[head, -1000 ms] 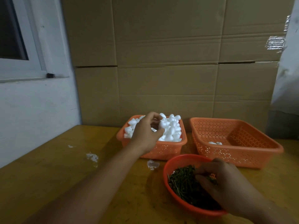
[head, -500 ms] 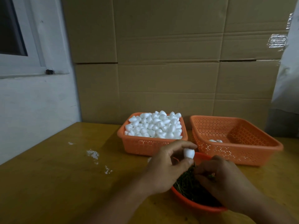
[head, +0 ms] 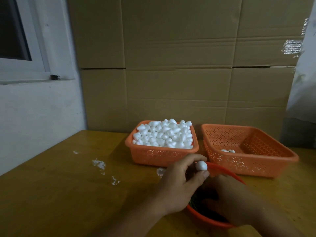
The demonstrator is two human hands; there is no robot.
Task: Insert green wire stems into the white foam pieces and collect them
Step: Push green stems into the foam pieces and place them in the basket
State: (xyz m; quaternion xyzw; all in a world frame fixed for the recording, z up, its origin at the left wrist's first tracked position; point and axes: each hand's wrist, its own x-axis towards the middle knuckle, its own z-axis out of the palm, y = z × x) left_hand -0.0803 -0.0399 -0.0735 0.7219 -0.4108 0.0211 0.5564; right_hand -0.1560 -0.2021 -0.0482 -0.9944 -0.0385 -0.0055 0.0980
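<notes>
White foam is the material in hand: a single small foam piece (head: 201,165) sits pinched between the thumb and curled fingers of the left hand (head: 179,185), held above the near rim of the red bowl (head: 227,170). The right hand (head: 234,197) lies over the bowl with fingers bent down into the green wire stems (head: 194,203); whether it has hold of a stem cannot be told, as the hand covers the contents. Judged by appearance, the foam piece is very light, slightly soft and easily dented or crumbled, so it is best gripped lightly at its sides, leaving one end free for the stem. The stems appear thin and stiff enough to pierce foam yet liable to bend; a grip close to the entering tip would be advisable. Beyond the bowl, the left orange basket (head: 162,157) is heaped with further foam pieces (head: 164,134). Just beside it, the right orange basket (head: 248,165) holds only a few white pieces (head: 228,151) near its front wall, suggesting collection is at an early stage. White crumbs (head: 99,164) lie scattered on the wooden table (head: 59,194), consistent with fragile material. Cardboard boxes (head: 179,65) stand behind.
</notes>
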